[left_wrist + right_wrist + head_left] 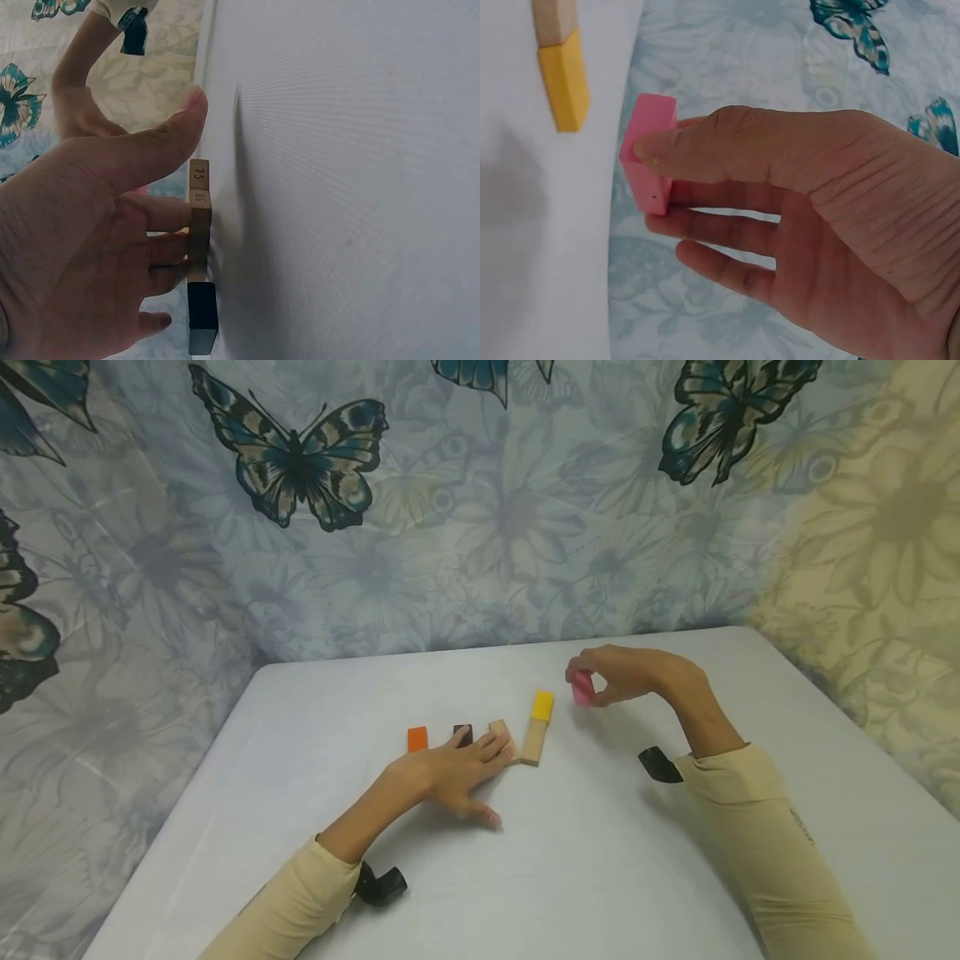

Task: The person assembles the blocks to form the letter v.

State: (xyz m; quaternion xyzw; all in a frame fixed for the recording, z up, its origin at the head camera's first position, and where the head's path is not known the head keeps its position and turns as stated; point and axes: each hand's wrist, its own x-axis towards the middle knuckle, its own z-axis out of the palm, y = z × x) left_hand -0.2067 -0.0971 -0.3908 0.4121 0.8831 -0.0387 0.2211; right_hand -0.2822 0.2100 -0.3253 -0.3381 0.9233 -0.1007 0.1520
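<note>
My right hand pinches a pink wooden block between thumb and fingers, holding it above the far right part of the table. To its left lies a yellow block, end to end with a plain wood block. My left hand reaches over the row with fingers spread and thumb out to the side. Its fingertips touch or hover at a tilted plain block and a dark block, partly covering both. Small printed numbers mark the plain wood blocks in the left wrist view.
An orange block lies at the left end of the row. Everything rests on a white-covered table. Butterfly-patterned cloth hangs behind and at the sides. A black wrist camera sits at the left sleeve, another wrist camera at the right.
</note>
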